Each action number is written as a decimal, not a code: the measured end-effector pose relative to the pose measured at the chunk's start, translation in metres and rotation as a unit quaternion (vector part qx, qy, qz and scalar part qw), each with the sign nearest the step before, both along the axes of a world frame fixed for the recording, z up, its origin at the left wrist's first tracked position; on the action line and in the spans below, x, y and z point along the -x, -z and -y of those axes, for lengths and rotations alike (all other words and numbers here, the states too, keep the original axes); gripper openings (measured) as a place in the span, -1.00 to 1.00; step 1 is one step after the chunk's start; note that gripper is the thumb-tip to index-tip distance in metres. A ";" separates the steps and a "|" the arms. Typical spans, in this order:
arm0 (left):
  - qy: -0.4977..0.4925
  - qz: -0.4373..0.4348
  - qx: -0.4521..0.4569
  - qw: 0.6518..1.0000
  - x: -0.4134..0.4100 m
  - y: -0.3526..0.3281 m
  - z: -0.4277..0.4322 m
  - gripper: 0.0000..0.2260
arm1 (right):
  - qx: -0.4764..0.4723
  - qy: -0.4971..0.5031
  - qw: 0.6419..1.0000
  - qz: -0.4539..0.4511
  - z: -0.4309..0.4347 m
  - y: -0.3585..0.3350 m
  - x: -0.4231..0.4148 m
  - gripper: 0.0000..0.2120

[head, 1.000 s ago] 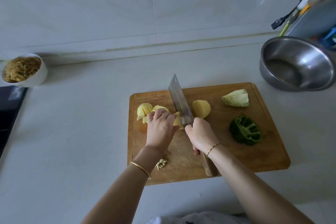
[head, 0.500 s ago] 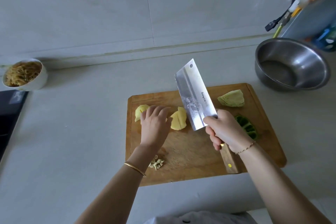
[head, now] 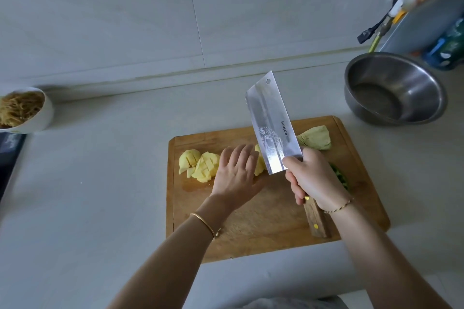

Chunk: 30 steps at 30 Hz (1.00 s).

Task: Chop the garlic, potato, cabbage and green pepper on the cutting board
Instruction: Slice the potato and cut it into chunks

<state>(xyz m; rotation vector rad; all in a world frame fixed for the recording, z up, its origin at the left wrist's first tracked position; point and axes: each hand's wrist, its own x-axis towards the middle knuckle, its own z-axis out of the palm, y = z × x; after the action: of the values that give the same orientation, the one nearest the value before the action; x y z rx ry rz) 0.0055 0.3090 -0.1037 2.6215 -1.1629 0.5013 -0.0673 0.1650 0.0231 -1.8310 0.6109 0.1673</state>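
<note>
Right now the uncut potato piece (head: 259, 163) lies near the middle of the cutting board (head: 263, 231), a little toward its far edge, and we see only a strip of it between our two hands. Our left hand (head: 236, 175) is flat, fingers straight and holding nothing, its fingertips reaching the piece from the left. We cannot tell whether they touch it or hover over it.

The cleaver (head: 273, 128) hangs just to the right of the piece, lifted off the board. Its broad face is turned toward us and its long axis runs from the near edge toward the far edge, leaning slightly left. Our right hand (head: 311, 178) is wrapped firmly round the wooden handle.

So the piece sits left of the blade's lower corner, and the left hand is the nearer one. We judge the next move is to steady the piece with that hand and bring the blade down leftward onto it, keeping the fingertips out of its path.

Further left, by the far left corner, lies the diced potato (head: 198, 165). The cabbage (head: 316, 140) rests at the far edge on the right, and the green pepper (head: 340, 178) is mostly hidden behind our right hand. We cannot see the garlic.
</note>
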 end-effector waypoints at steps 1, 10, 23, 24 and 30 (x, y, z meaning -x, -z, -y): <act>0.003 0.000 -0.003 1.000 0.000 0.002 0.003 -0.46 | 0.008 0.003 1.000 -0.001 0.001 0.000 -0.001 -0.76; -0.022 -0.021 -0.051 0.998 -0.002 0.003 0.017 -0.82 | 0.039 0.024 0.999 -0.005 -0.001 0.001 -0.005 -0.88; 0.035 0.034 -0.158 0.986 -0.019 -0.005 -0.017 -0.78 | 0.035 0.016 0.999 -0.020 -0.009 0.014 -0.010 -0.87; 0.036 0.030 -0.159 0.986 -0.021 -0.006 -0.021 -0.77 | 0.037 0.017 0.999 -0.021 -0.008 0.016 -0.010 -0.87; 0.054 -0.002 -0.177 0.983 -0.023 -0.010 -0.047 -0.85 | 0.039 0.020 0.999 -0.030 -0.008 0.022 -0.007 -0.91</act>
<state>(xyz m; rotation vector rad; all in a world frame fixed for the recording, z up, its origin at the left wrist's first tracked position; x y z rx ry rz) 0.0286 0.3556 -0.0933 2.8227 -1.5056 0.2906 -0.0608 0.1728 0.0011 -1.8937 0.7035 0.1734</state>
